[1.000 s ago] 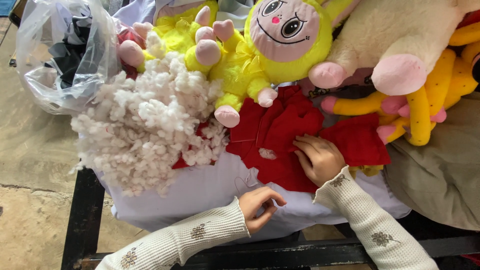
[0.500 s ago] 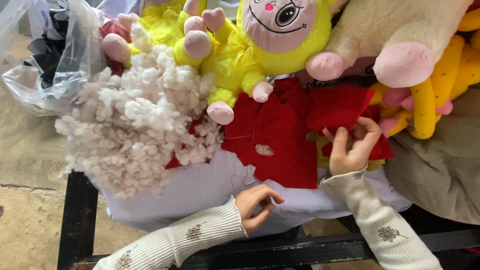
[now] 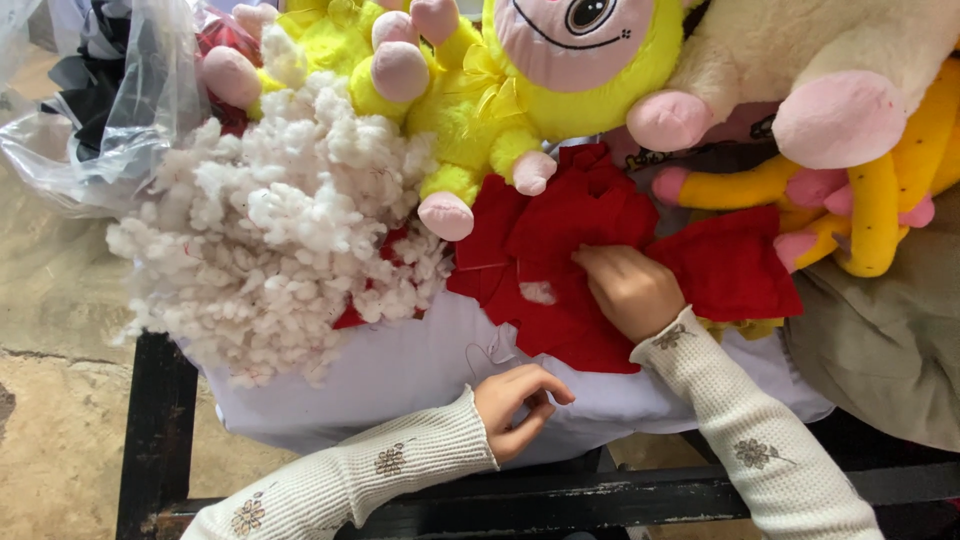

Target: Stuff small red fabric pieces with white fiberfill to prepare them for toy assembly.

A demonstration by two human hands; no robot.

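Leftmost, a clear plastic bag (image 3: 120, 110) of dark cloth scraps lies at the edge of the tabletop (image 3: 160, 430), whose black frame shows below. Beside it sits a loose heap of white stuffing (image 3: 265, 240), lumpy and fibrous, resting on a pale lavender sheet (image 3: 400, 370). The left hand (image 3: 515, 405) hovers over the near edge of this sheet, fingers curled loosely inward; a fine thread appears to run up from it towards the red cloth, but whether the fingers pinch a needle or the thread cannot be told. Up and to the right of that hand lies the red fabric piece (image 3: 560, 230), a flat, crumpled, matte cloth with a small tuft of white filling showing through near its middle. Its long axis runs roughly left to right across the view. The right hand (image 3: 630, 290) rests directly on the fabric, palm down, fingers together and pressing the cloth flat rather than clamped around it. This hand is therefore the nearer of the two, being in contact, while the left hand stays just apart from the cloth's lower edge. Above the fabric lies a yellow plush doll (image 3: 540, 90) with a pink face and pink feet. Farther right, a cream plush toy (image 3: 820, 70) and a yellow-orange plush toy (image 3: 880, 200) overlap, and an olive-grey cloth (image 3: 890, 340) covers the right corner.
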